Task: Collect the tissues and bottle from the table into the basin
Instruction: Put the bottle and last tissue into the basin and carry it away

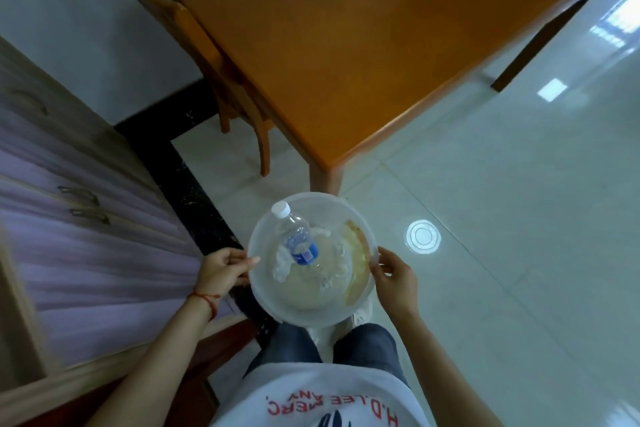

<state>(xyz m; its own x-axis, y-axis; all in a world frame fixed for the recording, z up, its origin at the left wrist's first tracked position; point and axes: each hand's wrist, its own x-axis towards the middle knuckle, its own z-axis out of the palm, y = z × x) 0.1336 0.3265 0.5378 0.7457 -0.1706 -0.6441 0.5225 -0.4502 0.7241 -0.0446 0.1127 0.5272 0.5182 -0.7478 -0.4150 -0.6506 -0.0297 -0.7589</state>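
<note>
I grip the translucent basin (pixel 258 274) by its rim, left hand (pixel 221 269) and right hand (pixel 394 276) curled on opposite sides; water bottle (pixel 298 241) and crumpled tissues (pixel 282 262) lie inside.

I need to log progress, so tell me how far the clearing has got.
Done: the bottle and crumpled tissues lie in the basin, and the visible part of the table is bare. In hand: the left hand and right hand grip the basin's rim over the floor. Left: nothing visible to collect.
</note>
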